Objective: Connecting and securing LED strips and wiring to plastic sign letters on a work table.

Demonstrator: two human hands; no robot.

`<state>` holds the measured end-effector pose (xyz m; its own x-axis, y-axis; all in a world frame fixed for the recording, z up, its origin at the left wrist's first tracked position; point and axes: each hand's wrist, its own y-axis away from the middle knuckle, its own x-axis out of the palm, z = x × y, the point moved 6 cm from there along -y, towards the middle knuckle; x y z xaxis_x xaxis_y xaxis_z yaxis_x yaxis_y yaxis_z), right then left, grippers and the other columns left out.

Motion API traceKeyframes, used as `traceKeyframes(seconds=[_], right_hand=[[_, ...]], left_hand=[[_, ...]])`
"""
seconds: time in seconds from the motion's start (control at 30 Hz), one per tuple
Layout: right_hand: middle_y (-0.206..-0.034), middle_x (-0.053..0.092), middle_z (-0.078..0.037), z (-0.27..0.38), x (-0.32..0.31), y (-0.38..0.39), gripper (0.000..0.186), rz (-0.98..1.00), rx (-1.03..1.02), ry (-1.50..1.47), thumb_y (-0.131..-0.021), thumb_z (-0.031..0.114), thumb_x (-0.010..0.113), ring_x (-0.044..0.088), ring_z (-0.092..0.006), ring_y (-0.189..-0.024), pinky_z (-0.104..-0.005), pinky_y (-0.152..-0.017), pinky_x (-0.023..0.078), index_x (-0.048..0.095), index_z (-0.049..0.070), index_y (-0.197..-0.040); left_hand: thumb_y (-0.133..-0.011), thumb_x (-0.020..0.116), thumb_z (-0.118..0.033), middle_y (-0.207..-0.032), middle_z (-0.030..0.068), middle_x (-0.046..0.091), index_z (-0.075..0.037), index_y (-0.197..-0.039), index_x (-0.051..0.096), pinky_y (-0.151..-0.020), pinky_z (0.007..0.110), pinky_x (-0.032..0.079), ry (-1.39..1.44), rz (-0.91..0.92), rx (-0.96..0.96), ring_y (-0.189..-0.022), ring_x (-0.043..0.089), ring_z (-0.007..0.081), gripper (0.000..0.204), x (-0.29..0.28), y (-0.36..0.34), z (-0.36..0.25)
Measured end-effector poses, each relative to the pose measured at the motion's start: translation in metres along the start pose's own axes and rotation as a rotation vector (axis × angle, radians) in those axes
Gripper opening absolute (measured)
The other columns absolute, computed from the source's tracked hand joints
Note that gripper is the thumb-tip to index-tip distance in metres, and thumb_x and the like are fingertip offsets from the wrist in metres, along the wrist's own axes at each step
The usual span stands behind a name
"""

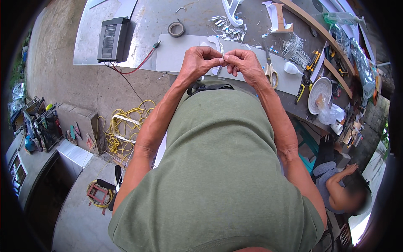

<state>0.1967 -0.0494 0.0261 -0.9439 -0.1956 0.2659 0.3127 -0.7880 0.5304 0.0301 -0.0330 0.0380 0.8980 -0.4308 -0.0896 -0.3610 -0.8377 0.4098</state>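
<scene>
My left hand and my right hand meet with fingertips pinched on a small, thin white strip. Just behind and below them lies a white curved plastic piece on a grey board. Scissors with cream handles lie beside my right hand, near a white bottle-like object. Several small white modules with wires are scattered farther back, along with a grey tape roll.
A black power unit with leads sits at the table's left. Tools, a plate and wooden strips crowd the right. Yellow cable lies on the ground left. Another person is low at the right, beside a green stool.
</scene>
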Motion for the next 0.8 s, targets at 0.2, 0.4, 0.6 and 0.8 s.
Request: traceKeyframes(seconds=[0.2,0.4,0.6,0.8], right_hand=[[-0.079,0.069,-0.005,0.005,0.003,0.004,0.019,-0.023,-0.049,0.066,-0.094,0.018,0.069,0.060,-0.0066,-0.060,-0.0197,-0.048,0.045,0.071,-0.001,-0.096],[-0.075,0.068,-0.003,0.007,0.004,0.010,0.019,-0.078,-0.077,0.151,-0.093,0.019,0.069,0.058,-0.0056,-0.060,-0.0202,-0.048,0.044,0.072,0.000,-0.094],[-0.072,0.066,-0.001,0.014,0.007,0.015,0.017,-0.154,-0.106,0.279,-0.091,0.016,0.067,0.056,-0.0057,-0.059,-0.0223,-0.050,0.043,0.072,0.000,-0.089],[-0.070,0.066,-0.001,0.017,0.005,0.017,0.016,-0.189,-0.170,0.346,-0.089,0.014,0.068,0.056,-0.0055,-0.060,-0.0232,-0.053,0.046,0.072,-0.001,-0.089]], left_hand=[[-0.084,0.080,-0.016,-0.087,0.0082,0.076,0.000,-0.101,0.077,-0.069,0.027,0.055,-0.079,-0.068,0.063,-0.076,0.069,0.0112,0.023,-0.001,0.007,-0.012],[-0.083,0.081,-0.015,-0.085,0.0079,0.077,-0.001,-0.099,0.078,-0.068,0.027,0.055,-0.132,-0.072,0.088,-0.075,0.068,0.0102,0.021,0.001,0.011,-0.019],[-0.083,0.080,-0.015,-0.086,0.0078,0.077,-0.002,-0.100,0.078,-0.068,0.027,0.055,-0.119,-0.068,0.105,-0.074,0.069,0.0108,0.022,0.002,0.014,-0.019],[-0.085,0.079,-0.016,-0.087,0.0084,0.076,-0.001,-0.101,0.077,-0.071,0.027,0.055,-0.068,-0.024,0.087,-0.076,0.067,0.0107,0.023,0.003,0.013,-0.022]])
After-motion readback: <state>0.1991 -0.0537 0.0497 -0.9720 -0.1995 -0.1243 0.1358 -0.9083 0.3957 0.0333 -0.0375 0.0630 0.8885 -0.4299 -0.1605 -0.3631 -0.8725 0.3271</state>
